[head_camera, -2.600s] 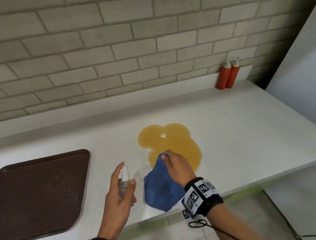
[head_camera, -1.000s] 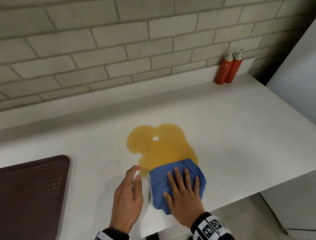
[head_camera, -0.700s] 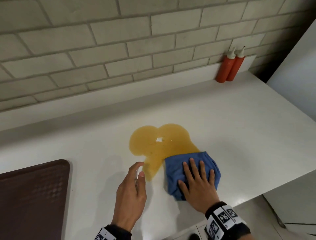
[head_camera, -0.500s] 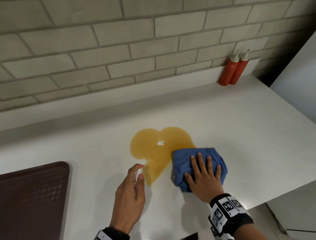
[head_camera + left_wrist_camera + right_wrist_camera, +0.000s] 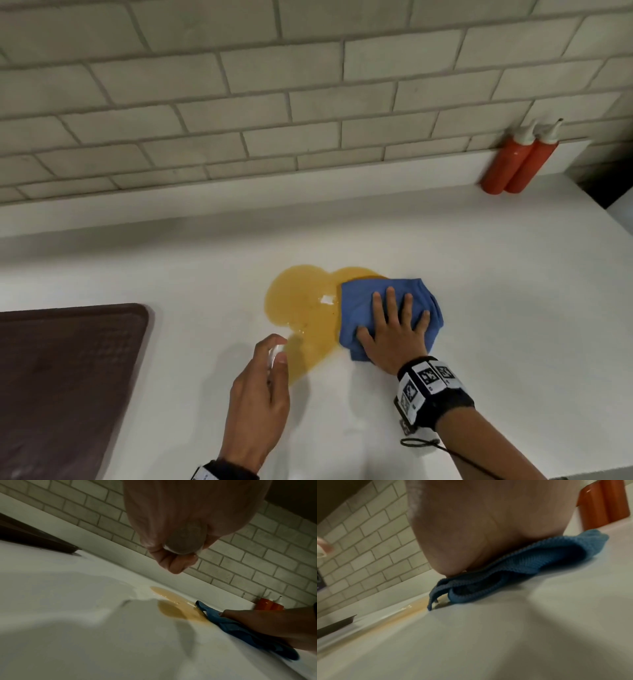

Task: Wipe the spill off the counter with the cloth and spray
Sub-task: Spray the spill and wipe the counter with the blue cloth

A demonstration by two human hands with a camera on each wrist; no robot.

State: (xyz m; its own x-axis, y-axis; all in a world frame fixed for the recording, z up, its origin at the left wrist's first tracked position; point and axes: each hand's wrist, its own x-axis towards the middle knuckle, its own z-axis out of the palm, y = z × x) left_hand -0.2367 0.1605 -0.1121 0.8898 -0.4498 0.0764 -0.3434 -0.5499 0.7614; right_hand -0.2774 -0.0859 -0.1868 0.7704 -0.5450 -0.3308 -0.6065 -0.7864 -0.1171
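On the white worktop (image 5: 479, 274), my right hand (image 5: 394, 339) lies flat, fingers spread, pressing the blue cloth (image 5: 363, 308) onto the right edge of the amber spill (image 5: 301, 308). My left hand (image 5: 257, 404) is curled around the small clear spray bottle (image 5: 274, 354), index finger on top (nozzle toward the spill's near tip). Brown tray (image 5: 68, 377) at far left; two red squeeze bottles (image 5: 513, 164) stand against the brick wall (image 5: 239, 102).

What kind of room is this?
Probably a kitchen or food-service area: a white counter runs along a brick-tiled wall, two red squeeze bottles stand at the back, and a brown serving tray lies to the left.
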